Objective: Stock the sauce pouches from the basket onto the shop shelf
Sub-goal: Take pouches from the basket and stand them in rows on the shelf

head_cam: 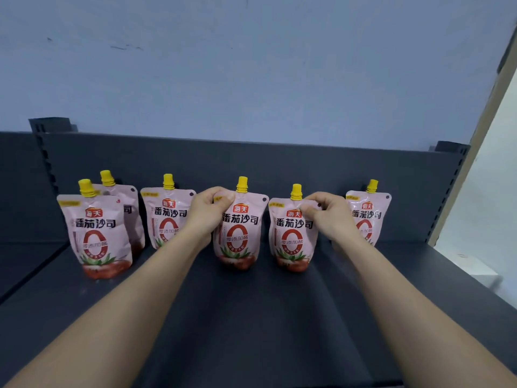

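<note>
Several pink sauce pouches with yellow caps stand upright on the dark shelf (251, 317). My left hand (208, 211) pinches the top left corner of the middle pouch (240, 236). My right hand (327, 217) pinches the top right corner of the pouch beside it (291, 239). Both pouches rest on the shelf. At the left, one pouch (96, 236) stands in front of another (127, 203). A further pouch (165, 217) stands behind my left wrist, and one (369, 211) stands at the far right behind my right hand. The basket is out of view.
The shelf's dark back panel (279, 161) rises behind the pouches, with slotted uprights at its left (46, 152) and right (447, 197). A pale blue wall is above. Another shelf section (25, 259) adjoins on the left. A white surface lies beyond the right edge.
</note>
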Tool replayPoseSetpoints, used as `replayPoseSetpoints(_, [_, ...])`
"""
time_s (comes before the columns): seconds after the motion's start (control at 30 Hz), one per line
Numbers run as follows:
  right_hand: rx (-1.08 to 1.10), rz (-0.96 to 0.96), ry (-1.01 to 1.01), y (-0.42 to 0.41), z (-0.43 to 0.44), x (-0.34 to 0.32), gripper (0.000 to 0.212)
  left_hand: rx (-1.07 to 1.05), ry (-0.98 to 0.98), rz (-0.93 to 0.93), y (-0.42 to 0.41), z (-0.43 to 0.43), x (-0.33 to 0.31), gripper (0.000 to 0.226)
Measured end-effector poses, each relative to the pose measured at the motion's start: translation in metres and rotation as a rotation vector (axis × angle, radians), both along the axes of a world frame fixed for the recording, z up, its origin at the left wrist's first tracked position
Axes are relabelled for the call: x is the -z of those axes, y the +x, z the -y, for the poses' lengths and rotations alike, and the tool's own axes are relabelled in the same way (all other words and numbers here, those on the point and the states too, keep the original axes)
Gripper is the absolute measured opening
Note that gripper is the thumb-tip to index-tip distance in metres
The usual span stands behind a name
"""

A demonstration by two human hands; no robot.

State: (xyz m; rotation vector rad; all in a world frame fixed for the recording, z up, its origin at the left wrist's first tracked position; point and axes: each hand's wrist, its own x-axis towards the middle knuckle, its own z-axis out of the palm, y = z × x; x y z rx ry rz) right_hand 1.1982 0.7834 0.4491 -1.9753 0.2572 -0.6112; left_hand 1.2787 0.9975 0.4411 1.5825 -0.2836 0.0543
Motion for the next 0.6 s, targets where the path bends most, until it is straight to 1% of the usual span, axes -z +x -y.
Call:
replayPoseSetpoints(0.1, [-0.012, -0.005, 0.016, 0.011, 0.008, 0.002, 0.025, -0.021, -0.001, -0.017, 0.01, 0.007, 0.006, 0.018])
replayPoseSetpoints(0.27, [-0.028, 0.017, 0.057, 0.023, 0.017, 0.006, 0.025, -0.031, -0.006, 0.022, 0.021, 0.011, 0.01, 0.017])
replayPoseSetpoints(0.43, [-0.055, -0.002, 0.02, 0.03, 0.025, 0.007, 0.019, -0.019, 0.082, 0.086, 0.02, 0.005, 0.011, 0.01])
replayPoseSetpoints(0.5, [-0.064, -0.032, -0.022, 0.03, 0.029, 0.007, 0.017, 0.006, 0.108, 0.07, 0.019, -0.001, 0.014, 0.004])
replayPoseSetpoints(0.6, [-0.038, -0.042, -0.022, 0.029, 0.032, 0.008, 0.015, 0.043, 0.135, 0.055, 0.019, -0.006, 0.015, 0.015])
